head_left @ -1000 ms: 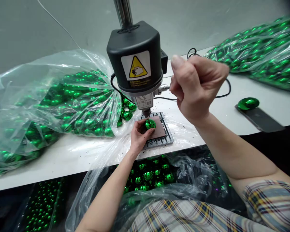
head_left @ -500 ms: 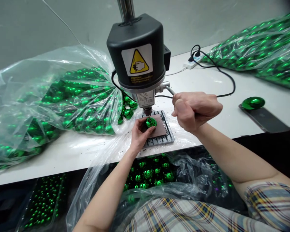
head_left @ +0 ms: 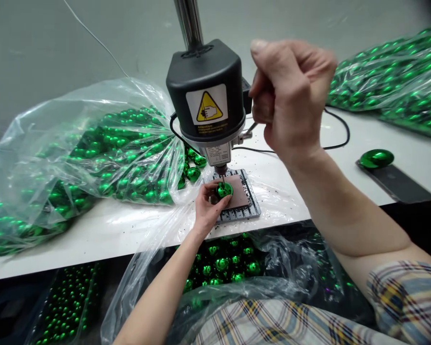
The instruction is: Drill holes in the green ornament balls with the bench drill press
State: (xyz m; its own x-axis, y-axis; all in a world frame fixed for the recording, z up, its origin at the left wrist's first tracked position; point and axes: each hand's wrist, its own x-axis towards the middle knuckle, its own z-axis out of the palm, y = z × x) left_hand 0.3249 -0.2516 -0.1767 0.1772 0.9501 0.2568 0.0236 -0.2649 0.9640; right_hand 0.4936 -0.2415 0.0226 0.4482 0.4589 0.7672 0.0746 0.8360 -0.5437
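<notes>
Head view: a shiny green ball (head_left: 225,191) sat beneath a black drill press (head_left: 208,96)
The left hand (head_left: 208,206) had its grip pinching the ball on a flat pinkish square pad (head_left: 241,192), over a grey slotted metal plate (head_left: 254,206) on the white table (head_left: 104,225); the right hand (head_left: 294,96) had its grip closed into a fist around a slim silver metal lever (head_left: 252,128) at the drill press's side

plaid shirt (head_left: 269,323), six o'clock | off-white ground | yellow, navy, pale-blue checks | short sleeve (head_left: 409,297), four o'clock | same plaid
</notes>
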